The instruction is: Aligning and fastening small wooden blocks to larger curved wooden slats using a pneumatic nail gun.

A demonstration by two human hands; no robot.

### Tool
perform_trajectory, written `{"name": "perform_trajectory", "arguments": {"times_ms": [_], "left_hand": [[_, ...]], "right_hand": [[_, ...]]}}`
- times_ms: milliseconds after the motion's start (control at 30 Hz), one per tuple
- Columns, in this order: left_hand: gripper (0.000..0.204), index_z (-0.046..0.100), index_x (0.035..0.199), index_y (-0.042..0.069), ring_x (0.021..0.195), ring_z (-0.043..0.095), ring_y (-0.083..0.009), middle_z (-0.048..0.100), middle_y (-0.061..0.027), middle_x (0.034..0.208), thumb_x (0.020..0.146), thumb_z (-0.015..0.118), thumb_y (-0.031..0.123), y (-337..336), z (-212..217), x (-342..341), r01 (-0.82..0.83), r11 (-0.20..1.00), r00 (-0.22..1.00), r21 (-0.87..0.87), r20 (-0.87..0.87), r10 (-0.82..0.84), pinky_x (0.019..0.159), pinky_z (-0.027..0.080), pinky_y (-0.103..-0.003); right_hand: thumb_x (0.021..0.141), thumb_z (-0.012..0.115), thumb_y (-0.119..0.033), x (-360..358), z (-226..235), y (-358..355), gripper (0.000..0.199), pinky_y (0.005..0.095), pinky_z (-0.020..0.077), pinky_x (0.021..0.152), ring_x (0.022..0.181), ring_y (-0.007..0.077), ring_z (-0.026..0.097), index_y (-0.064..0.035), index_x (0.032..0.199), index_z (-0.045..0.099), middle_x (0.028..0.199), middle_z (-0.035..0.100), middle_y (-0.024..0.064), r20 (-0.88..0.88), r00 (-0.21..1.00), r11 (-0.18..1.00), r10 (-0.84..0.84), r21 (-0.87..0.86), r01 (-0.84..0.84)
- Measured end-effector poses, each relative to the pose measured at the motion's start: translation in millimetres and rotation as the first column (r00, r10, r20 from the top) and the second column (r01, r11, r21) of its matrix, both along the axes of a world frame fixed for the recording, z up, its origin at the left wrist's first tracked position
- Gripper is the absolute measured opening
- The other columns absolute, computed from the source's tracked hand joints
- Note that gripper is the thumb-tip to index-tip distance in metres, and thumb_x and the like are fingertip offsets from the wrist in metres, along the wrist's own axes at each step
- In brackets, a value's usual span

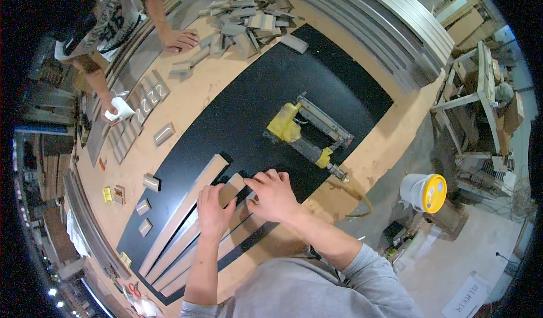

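Note:
Three long, pale wooden strips lie side by side on a black board (243,111), fanning slightly apart toward me. My left hand (214,213) is closed around the middle strip (232,187) close to its far end, thumb on the right side. Against that same end rests my right hand (272,196), its fingers bent and its thumb pointing back at the strip; whatever lies under its palm is hidden. The left strip (189,208) is untouched. Part of the right strip (229,244) passes beneath my forearms. Beyond my hands, a yellow-and-black nail gun (297,128) rests on the board, its hose attached.
Across the table, another person's hand (117,111) holds a white bottle over short blocks (150,100) bearing glue squiggles. A heap of offcuts (249,24) sits at the far edge. Long grey profiles (362,29) are stacked behind. A white bucket (416,191) with yellow lid stands at right.

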State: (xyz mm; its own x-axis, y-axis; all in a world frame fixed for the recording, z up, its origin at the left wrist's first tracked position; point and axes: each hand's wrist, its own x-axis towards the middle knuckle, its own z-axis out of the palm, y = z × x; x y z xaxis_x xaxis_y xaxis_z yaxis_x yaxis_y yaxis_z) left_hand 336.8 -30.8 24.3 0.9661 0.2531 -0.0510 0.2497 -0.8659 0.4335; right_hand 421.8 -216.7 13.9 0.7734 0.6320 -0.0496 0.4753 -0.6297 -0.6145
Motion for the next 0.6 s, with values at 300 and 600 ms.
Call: {"name": "perform_trajectory", "arguments": {"times_ms": [300,600], "left_hand": [[0.05,0.065,0.121,0.007,0.114,0.057,-0.0342,0.062,-0.0117,0.114,0.077,0.085,0.023,7,-8,-7,-0.028,0.999,0.999,-0.017,-0.026,0.027,0.1,0.046,-0.047],[0.049,0.065,0.122,0.009,0.121,0.055,-0.0325,0.061,-0.0093,0.12,0.079,0.082,0.025,3,5,-12,-0.102,0.995,0.995,-0.003,0.004,0.102,0.106,0.043,-0.047]], "right_hand": [[0.082,0.076,-0.023,68,29,-21,0.029,0.0495,0.0524,0.086,0.1,0.0362,0.065,-0.0144,0.109,0.073,0.103,0.069,0.012,0.091,0.968,0.944,-0.235,0.26,0.205],[0.081,0.079,-0.014,112,34,-33,0.094,0.0507,0.0539,0.097,0.116,0.0469,0.059,-0.0218,0.161,0.028,0.137,0.044,0.0237,0.098,0.979,0.967,-0.181,-0.161,0.195]]}}
